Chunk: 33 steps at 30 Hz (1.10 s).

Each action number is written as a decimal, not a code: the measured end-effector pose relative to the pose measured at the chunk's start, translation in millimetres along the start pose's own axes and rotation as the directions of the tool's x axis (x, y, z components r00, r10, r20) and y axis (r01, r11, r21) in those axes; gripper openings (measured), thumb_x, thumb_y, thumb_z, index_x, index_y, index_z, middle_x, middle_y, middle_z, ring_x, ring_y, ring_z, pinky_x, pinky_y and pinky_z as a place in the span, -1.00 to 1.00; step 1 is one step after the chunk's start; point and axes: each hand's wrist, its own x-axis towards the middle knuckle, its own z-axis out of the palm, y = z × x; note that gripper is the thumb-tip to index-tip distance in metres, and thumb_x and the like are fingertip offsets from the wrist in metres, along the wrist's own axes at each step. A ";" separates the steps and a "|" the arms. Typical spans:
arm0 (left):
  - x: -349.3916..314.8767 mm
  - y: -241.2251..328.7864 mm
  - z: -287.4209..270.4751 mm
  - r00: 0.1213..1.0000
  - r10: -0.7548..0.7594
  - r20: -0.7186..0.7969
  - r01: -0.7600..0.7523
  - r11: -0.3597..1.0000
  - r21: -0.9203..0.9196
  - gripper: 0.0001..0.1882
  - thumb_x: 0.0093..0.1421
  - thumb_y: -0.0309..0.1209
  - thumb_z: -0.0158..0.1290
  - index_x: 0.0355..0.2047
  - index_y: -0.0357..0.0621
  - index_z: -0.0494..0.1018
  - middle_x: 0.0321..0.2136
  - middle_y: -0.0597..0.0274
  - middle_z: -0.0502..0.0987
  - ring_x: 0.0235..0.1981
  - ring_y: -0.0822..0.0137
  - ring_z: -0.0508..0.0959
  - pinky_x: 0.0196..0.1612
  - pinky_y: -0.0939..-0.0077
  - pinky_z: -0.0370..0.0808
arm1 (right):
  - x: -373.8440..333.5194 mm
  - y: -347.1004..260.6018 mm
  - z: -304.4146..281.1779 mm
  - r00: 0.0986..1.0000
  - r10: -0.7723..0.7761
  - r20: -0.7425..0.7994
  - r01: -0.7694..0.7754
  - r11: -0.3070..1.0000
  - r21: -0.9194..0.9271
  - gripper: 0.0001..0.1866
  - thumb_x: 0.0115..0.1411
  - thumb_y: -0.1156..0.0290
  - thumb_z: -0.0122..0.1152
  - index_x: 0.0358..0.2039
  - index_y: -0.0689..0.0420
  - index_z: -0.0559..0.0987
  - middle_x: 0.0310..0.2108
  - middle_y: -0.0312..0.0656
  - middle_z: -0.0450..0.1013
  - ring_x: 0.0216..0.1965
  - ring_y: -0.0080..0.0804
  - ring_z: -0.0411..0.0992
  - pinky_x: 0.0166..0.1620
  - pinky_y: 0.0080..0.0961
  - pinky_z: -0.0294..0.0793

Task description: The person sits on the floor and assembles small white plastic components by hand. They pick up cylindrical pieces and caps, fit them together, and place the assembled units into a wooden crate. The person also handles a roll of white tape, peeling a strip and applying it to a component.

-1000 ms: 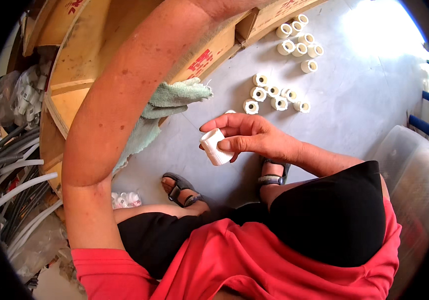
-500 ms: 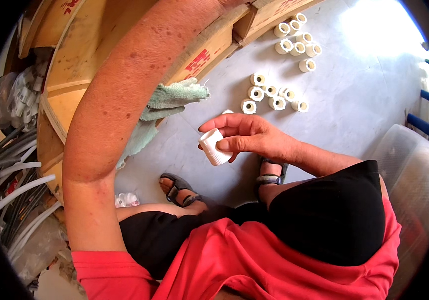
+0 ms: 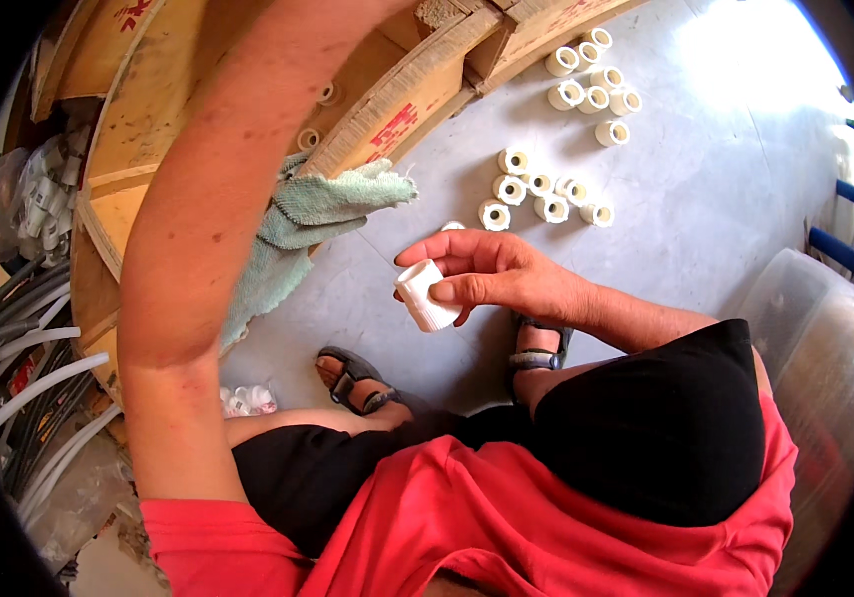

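Note:
My right hand (image 3: 517,277) is closed around a white plastic pipe fitting (image 3: 429,298), gripping it between thumb and fingers above the floor. The fitting is a short ribbed cylinder, held tilted with its open end up and to the left. My left arm (image 3: 213,219) reaches up across the curved wooden structure and leaves the picture at the top, so the left hand is hidden. Beyond my right hand, several similar white fittings (image 3: 551,207) stand grouped on the grey floor, and another group (image 3: 594,98) sits farther off.
A pale green cloth (image 3: 332,199) hangs over the edge of the wooden structure (image 3: 427,95). Bundled hoses (image 3: 44,393) and plastic bags lie at the left. A clear plastic roll (image 3: 810,348) stands at the right. A small bag of white parts (image 3: 250,400) lies near my left foot.
My left arm has shifted left and farther out of the top edge, uncovering more of the wood and cloth. My right hand stays almost still with the fitting.

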 end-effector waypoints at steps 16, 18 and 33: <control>-96.9 -85.1 -98.8 0.872 -0.460 0.164 0.489 0.830 -0.268 -0.83 0.20 -0.31 0.12 -0.28 -0.12 0.49 -0.41 0.36 0.54 -0.40 0.52 0.55 -0.28 0.63 0.52 | 11.9 1.6 -6.2 0.996 0.044 -0.072 -0.041 0.999 0.033 -0.56 0.23 0.41 0.13 0.12 0.11 0.36 -0.12 -0.29 0.47 -0.16 -0.58 0.43 -0.23 -0.65 0.44; -103.8 -91.6 -99.3 0.817 -0.531 0.224 0.575 0.782 -0.242 -0.79 0.18 -0.30 0.14 -0.25 -0.14 0.48 -0.40 0.34 0.54 -0.41 0.53 0.56 -0.29 0.65 0.51 | 14.4 1.1 -5.8 0.996 0.049 -0.074 -0.047 0.998 0.032 -0.55 0.22 0.41 0.12 0.13 0.12 0.35 -0.12 -0.29 0.47 -0.16 -0.58 0.43 -0.22 -0.65 0.44; -119.6 -157.4 -85.6 0.762 -0.604 0.234 0.618 0.786 0.015 -0.81 0.20 -0.32 0.08 -0.31 -0.20 0.49 -0.43 0.25 0.55 -0.50 0.44 0.53 -0.36 0.58 0.47 | 27.4 3.5 -11.5 0.989 0.093 -0.116 -0.090 0.995 0.034 -0.55 0.22 0.41 0.13 0.13 0.12 0.35 -0.11 -0.29 0.47 -0.17 -0.59 0.44 -0.22 -0.65 0.44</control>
